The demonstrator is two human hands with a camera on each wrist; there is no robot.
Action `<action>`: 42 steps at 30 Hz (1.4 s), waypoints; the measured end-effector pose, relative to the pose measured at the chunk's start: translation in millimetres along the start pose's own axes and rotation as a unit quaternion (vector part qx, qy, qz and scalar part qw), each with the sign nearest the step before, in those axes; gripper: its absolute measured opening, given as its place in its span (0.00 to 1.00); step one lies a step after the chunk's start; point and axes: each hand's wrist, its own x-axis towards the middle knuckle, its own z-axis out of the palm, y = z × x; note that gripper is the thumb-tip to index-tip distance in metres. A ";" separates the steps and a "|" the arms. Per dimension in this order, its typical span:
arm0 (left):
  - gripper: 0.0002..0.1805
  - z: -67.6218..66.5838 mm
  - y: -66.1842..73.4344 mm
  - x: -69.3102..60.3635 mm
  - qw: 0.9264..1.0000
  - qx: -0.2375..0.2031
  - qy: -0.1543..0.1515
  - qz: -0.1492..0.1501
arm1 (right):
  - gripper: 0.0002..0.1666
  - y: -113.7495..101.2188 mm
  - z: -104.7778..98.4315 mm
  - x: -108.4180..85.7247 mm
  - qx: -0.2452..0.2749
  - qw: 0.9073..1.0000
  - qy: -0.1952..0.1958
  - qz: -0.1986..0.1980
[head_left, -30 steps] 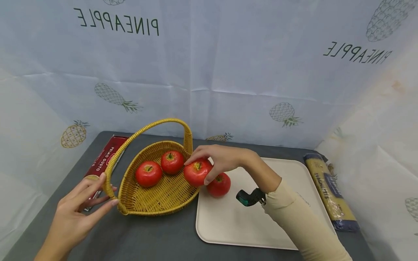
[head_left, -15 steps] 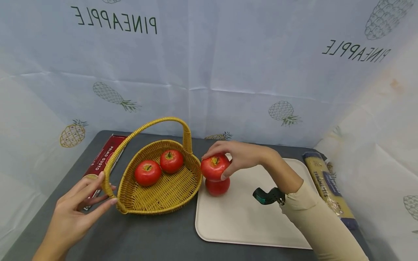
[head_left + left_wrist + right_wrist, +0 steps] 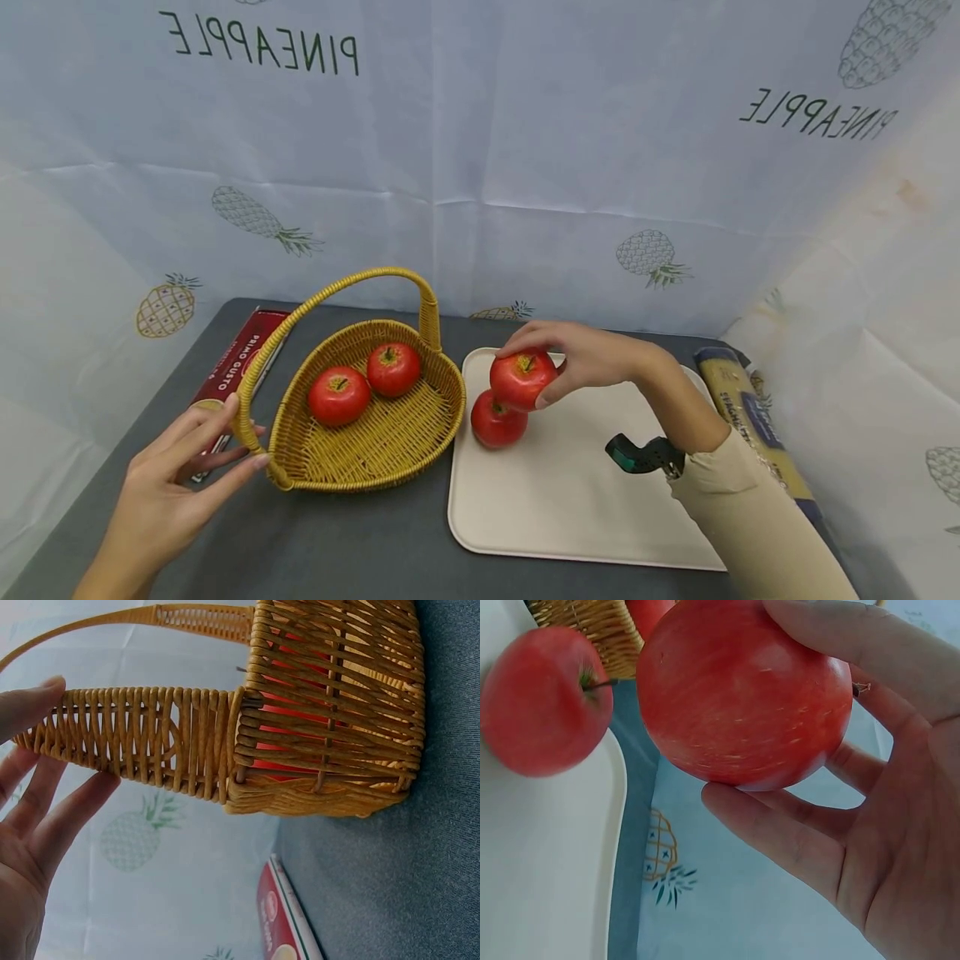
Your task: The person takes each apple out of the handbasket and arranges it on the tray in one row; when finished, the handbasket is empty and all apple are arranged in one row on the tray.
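My right hand grips a red apple between thumb and fingers, above the left part of a cream tray. In the right wrist view this apple fills the hand's grasp. Just below it, a second apple sits on the tray near its left edge. On the left stands a yellow wicker basket with two apples inside, one at the left and one farther back. My left hand pinches the base of the basket's handle.
A red Primo Gusto box lies behind the basket at the left. At the right, a spaghetti packet lies along the tray's far side, partly covered by the right sleeve. A pineapple-print cloth hangs behind the grey table.
My right hand has carried its apple rightward, from over the basket's right rim to above the tray. The left hand stays on the handle.
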 end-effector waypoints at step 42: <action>0.42 0.5 -1.0 -1.0 1.000 -0.004 0.003 -0.004 | 0.39 81.3 37.7 -42.6 0.043 0.996 0.059 0.059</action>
